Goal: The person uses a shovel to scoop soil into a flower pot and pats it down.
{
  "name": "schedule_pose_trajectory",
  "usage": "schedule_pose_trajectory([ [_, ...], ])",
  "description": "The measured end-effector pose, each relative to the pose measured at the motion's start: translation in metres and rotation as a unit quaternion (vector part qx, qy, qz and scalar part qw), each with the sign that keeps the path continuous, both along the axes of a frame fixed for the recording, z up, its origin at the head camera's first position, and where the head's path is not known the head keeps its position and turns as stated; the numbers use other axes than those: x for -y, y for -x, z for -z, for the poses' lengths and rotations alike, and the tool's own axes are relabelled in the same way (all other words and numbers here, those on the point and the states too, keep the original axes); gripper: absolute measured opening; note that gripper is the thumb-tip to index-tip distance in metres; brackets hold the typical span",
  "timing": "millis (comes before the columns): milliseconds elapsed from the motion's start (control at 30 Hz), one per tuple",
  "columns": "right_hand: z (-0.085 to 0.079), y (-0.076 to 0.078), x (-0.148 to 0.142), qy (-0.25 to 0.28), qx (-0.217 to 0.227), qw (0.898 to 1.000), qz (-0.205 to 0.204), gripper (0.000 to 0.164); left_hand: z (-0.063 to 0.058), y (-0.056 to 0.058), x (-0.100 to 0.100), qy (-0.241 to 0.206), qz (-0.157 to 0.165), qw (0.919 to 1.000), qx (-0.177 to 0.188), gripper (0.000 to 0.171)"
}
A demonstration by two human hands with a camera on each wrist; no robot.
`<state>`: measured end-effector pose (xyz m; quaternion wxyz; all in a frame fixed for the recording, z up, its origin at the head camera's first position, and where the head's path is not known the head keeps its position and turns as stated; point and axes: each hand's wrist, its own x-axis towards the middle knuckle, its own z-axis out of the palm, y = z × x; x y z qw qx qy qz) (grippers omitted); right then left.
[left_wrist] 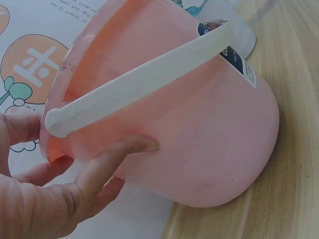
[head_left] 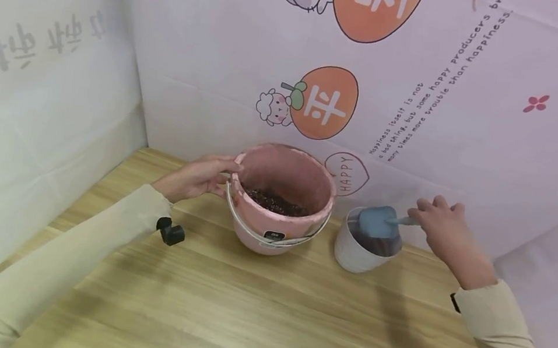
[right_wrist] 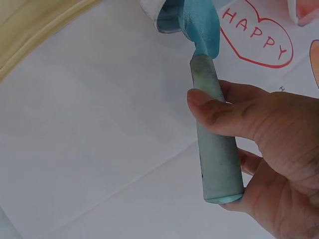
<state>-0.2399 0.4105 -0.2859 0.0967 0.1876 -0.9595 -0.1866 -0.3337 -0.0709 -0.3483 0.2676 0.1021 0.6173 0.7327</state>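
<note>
- The trowel [head_left: 377, 222] points its blade leftward in the head view, toward the bucket's side, and its long axis runs nearly level across that view.
- In the right wrist view the same axis stands close to upright, leaning a little, with the blade at the top and the butt of the handle [right_wrist: 219, 157] at the bottom.
- The blade lies over the mouth of the white pot [head_left: 352, 257]; whether it touches the pot cannot be told.
- Relative to the grip, the blade is on the left of the right hand [head_left: 448, 234], clear of the fingers; the handle lies along the hand, its butt near the palm.
- The right hand holds the handle, thumb across the near side and fingers behind it.
- The pink bucket [head_left: 252, 216] is on the table [head_left: 217, 319] left of the pot, mouth up, just beside it.
- Dark soil [head_left: 275, 202] lies inside the bucket, well below its rim.
- The left hand [head_left: 199, 178] grips the bucket at its left rim: one digit goes over the edge, others rest against the outer wall.
- The white bail [left_wrist: 144, 79] hangs down across the bucket's front, passing by the dark label [head_left: 274, 236].
</note>
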Motion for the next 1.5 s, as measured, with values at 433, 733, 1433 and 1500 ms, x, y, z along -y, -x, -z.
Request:
schedule_pose_trajectory([
  [433,-0.015,-0.01,-0.007,0.053,-0.028,0.998,-0.027,0.036,-0.001,-0.001,0.001,0.013,0.002,0.9999,-0.003,0.062],
  [733,-0.016,-0.01,-0.005,0.073,-0.098,0.992,-0.018,0.032,-0.004,-0.003,0.0,0.022,0.003,0.9996,0.016,0.06],
  [1433,-0.022,-0.007,0.03,0.161,-0.172,0.968,-0.087,0.037,-0.004,-0.001,0.004,0.018,0.014,0.9997,0.004,0.064],
  [1500,-0.022,-0.007,0.031,0.166,-0.179,0.965,-0.097,0.038,-0.003,-0.001,0.002,0.014,0.017,0.9997,0.005,0.064],
])
